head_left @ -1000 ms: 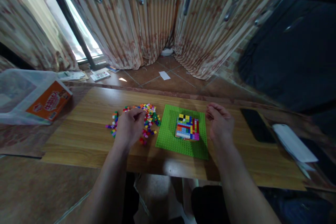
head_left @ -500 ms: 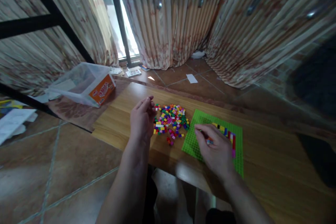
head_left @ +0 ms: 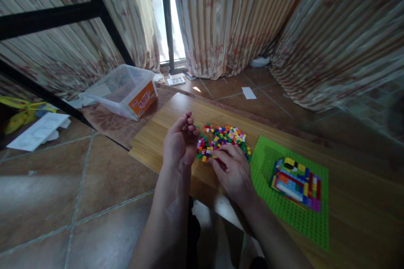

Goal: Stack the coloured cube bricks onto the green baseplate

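Note:
A heap of small multicoloured toy bricks [head_left: 227, 134] lies on the wooden table. My right hand [head_left: 232, 170] reaches over its near side, with thumb and forefinger pinched at a small white brick [head_left: 208, 152]. At the left edge of the heap my left hand [head_left: 180, 139] is turned palm up, its fingers curled in; whatever they may hold is hidden. To the right lies a green baseplate [head_left: 263, 151]. Built on it is a flat-layered brick model [head_left: 296, 180] in blue, red, yellow, orange, white and pink; neither hand touches it.
The wooden table [head_left: 164, 124] runs from left to lower right. Beyond its left end, a clear plastic bin [head_left: 116, 92] with an orange label stands on a rug. A white moulded tray [head_left: 39, 130] lies on the tiled floor. Black metal bars [head_left: 94, 8] cross the upper left, before curtains.
My right hand has moved left from over the baseplate to the brick heap, uncovering the model. My left hand stays beside the heap, its palm more upturned. The whole view has shifted.

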`<act>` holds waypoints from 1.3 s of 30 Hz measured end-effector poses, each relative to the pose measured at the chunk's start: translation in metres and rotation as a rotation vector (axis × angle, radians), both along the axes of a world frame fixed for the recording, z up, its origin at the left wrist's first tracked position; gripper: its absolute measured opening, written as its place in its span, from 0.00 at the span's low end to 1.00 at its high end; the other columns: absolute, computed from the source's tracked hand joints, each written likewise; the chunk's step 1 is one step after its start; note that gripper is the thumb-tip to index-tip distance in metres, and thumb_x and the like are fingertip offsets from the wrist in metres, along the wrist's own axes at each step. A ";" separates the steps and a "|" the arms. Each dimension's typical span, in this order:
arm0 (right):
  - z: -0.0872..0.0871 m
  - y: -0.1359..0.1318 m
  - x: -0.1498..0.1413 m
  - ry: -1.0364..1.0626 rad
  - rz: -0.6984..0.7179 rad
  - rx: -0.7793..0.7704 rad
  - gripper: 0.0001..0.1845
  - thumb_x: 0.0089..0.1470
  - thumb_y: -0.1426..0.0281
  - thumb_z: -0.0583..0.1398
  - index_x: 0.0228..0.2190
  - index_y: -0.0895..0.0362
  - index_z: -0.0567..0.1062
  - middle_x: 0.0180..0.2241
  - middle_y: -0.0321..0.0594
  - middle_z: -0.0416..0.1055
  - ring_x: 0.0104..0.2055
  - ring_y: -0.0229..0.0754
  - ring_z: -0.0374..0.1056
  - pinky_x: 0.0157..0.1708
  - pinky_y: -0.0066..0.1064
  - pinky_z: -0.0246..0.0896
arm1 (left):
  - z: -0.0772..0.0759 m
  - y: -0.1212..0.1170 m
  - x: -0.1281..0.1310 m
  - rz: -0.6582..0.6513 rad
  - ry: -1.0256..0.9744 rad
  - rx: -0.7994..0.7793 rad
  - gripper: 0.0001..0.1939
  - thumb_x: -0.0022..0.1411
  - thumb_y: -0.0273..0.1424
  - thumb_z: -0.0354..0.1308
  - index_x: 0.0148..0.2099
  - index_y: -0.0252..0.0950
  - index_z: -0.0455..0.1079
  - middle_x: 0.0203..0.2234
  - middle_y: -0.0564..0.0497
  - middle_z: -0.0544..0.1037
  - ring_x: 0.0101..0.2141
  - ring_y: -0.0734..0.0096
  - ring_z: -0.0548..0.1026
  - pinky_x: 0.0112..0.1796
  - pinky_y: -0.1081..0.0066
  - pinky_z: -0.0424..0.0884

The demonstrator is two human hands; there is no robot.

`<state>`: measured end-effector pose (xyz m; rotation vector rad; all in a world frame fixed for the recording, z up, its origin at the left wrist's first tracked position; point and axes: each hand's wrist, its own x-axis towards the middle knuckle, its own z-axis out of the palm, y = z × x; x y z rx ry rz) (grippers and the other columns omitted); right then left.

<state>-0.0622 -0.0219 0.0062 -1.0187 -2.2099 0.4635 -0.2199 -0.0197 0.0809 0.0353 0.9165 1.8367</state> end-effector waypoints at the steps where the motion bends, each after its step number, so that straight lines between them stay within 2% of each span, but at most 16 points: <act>1: -0.001 0.000 -0.004 -0.017 0.001 0.013 0.08 0.59 0.64 0.60 0.38 0.48 0.81 0.39 0.42 0.73 0.43 0.48 0.66 0.45 0.42 0.63 | 0.000 0.000 -0.001 -0.005 -0.001 0.002 0.00 0.60 0.25 0.58 0.36 0.33 0.70 0.20 0.59 0.67 0.17 0.87 0.63 0.21 0.83 0.63; 7: -0.008 -0.004 -0.011 -0.097 0.013 0.046 0.07 0.58 0.67 0.61 0.35 0.49 0.81 0.39 0.41 0.71 0.42 0.47 0.64 0.43 0.41 0.61 | 0.001 -0.003 -0.003 -0.029 -0.039 0.011 0.03 0.62 0.24 0.56 0.36 0.32 0.70 0.20 0.58 0.68 0.17 0.87 0.64 0.21 0.83 0.63; 12: -0.005 0.001 0.006 -0.136 0.001 0.044 0.09 0.57 0.71 0.59 0.33 0.50 0.80 0.38 0.41 0.73 0.42 0.47 0.64 0.42 0.41 0.59 | 0.001 -0.006 -0.007 -0.042 -0.012 0.008 0.02 0.60 0.24 0.58 0.37 0.33 0.71 0.21 0.58 0.68 0.18 0.86 0.64 0.21 0.83 0.63; 16: -0.001 0.005 0.018 -0.188 -0.079 0.055 0.08 0.56 0.72 0.59 0.32 0.51 0.80 0.38 0.41 0.74 0.41 0.48 0.64 0.41 0.42 0.58 | 0.001 -0.008 -0.012 -0.028 -0.020 0.002 0.02 0.60 0.24 0.57 0.37 0.32 0.71 0.20 0.58 0.69 0.17 0.86 0.64 0.21 0.83 0.63; 20: 0.002 0.007 0.011 -0.156 -0.131 0.079 0.09 0.57 0.71 0.59 0.33 0.52 0.80 0.40 0.41 0.74 0.42 0.48 0.64 0.43 0.42 0.58 | 0.003 -0.008 -0.012 -0.011 -0.053 -0.011 0.03 0.61 0.23 0.56 0.37 0.32 0.71 0.20 0.58 0.69 0.17 0.87 0.64 0.21 0.84 0.62; 28: -0.005 0.002 -0.014 -0.174 -0.081 0.066 0.09 0.57 0.68 0.61 0.40 0.52 0.80 0.45 0.42 0.73 0.48 0.49 0.64 0.47 0.41 0.58 | 0.005 -0.009 -0.010 -0.026 -0.067 0.002 0.03 0.61 0.23 0.56 0.36 0.32 0.71 0.20 0.57 0.70 0.17 0.86 0.65 0.21 0.84 0.63; 35: 0.001 0.004 0.001 -0.235 -0.092 0.014 0.14 0.52 0.77 0.58 0.38 0.52 0.80 0.44 0.40 0.74 0.46 0.49 0.64 0.45 0.41 0.57 | 0.005 -0.011 -0.014 -0.014 -0.072 -0.005 0.03 0.60 0.23 0.56 0.37 0.32 0.72 0.20 0.57 0.70 0.17 0.86 0.64 0.21 0.83 0.62; 39: 0.002 0.007 0.006 -0.269 -0.154 0.020 0.13 0.53 0.76 0.57 0.37 0.53 0.80 0.43 0.41 0.75 0.44 0.49 0.64 0.44 0.42 0.56 | 0.005 -0.012 -0.016 -0.014 -0.056 -0.006 0.03 0.59 0.23 0.57 0.37 0.32 0.71 0.20 0.57 0.70 0.17 0.86 0.65 0.21 0.83 0.63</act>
